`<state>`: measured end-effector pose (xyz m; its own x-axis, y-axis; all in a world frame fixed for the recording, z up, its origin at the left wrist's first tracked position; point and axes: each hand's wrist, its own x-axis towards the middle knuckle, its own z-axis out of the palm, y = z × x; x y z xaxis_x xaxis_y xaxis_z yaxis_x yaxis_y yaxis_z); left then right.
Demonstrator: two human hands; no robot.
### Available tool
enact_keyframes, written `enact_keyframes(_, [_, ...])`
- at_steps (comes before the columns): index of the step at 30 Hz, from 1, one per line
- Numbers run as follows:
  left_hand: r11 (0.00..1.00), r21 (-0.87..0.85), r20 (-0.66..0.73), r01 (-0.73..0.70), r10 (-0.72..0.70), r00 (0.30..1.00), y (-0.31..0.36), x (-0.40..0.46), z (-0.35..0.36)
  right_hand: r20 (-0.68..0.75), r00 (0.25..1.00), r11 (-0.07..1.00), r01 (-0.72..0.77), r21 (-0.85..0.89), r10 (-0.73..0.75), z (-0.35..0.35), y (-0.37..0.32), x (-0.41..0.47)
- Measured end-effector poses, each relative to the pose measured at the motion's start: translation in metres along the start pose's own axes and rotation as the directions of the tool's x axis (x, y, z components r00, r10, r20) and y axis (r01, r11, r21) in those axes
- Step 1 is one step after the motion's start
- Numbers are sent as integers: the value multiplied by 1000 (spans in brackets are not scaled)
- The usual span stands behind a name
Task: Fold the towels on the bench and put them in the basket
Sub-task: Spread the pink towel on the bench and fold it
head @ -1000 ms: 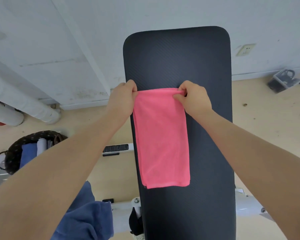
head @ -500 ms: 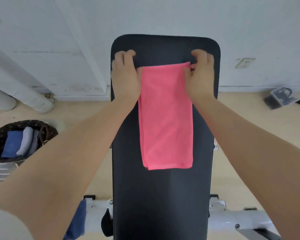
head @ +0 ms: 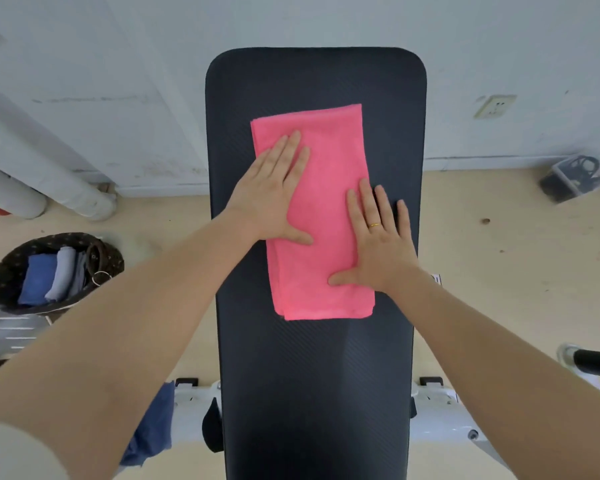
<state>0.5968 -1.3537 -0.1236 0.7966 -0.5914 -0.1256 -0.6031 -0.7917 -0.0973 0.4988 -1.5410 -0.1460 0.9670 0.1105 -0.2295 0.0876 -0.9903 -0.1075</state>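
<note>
Black padded bench [head: 312,375] with a ribbed texture runs lengthwise away from the person, its white metal frame [head: 440,420] showing underneath near the bottom. Floor is beige, wall is scuffed white with a power socket [head: 495,106] at right and two pale pipes [head: 32,174] slanting down at left. A small dark rack-like item [head: 574,178] sits on the floor by the wall at right (too blurry to identify). Dark patterned basket [head: 13,258] on the floor to the left of the bench holds folded towels, one blue [head: 37,282] and one grey [head: 62,271], side by side. No readable writing anywhere. Pink towel [head: 323,216], folded into a long strip, lies flat on the far half of the bench. Left hand [head: 274,192] rests on its upper left part, fingers straight and close together; right hand [head: 378,244] lies flat on its right edge, fingers spread, the outer ones over the bench pad, a gold ring [head: 374,224] on one.
</note>
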Motion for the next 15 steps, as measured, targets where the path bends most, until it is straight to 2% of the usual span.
enact_keyframes(3, [996,61,22,71,-73,997,7,-11,-3,81,996,998,-19,-64,24,21,2,-29])
enact_keyframes(4, [993,85,-17,77,-76,997,13,-18,-3,88,996,997,-20,-69,26,26,2,-37])
enact_keyframes(6, [986,160,-189,-39,69,979,31,-35,6,98,995,998,-4,-68,11,35,3,-51])
enact_keyframes(8, [958,188,-294,-218,267,918,48,-55,24,31,998,992,50,-113,-46,41,4,-61])
enact_keyframes(10, [959,91,-243,-268,282,928,56,-76,40,-69,987,979,132,-156,-144,49,6,-69])
enact_keyframes(13, [962,-12,-158,-273,268,950,53,-95,56,-161,909,901,332,-278,-384,61,8,-77])
enact_keyframes(15, [954,-31,-134,-300,293,947,46,-102,59,-188,893,893,351,-281,-410,65,7,-79])
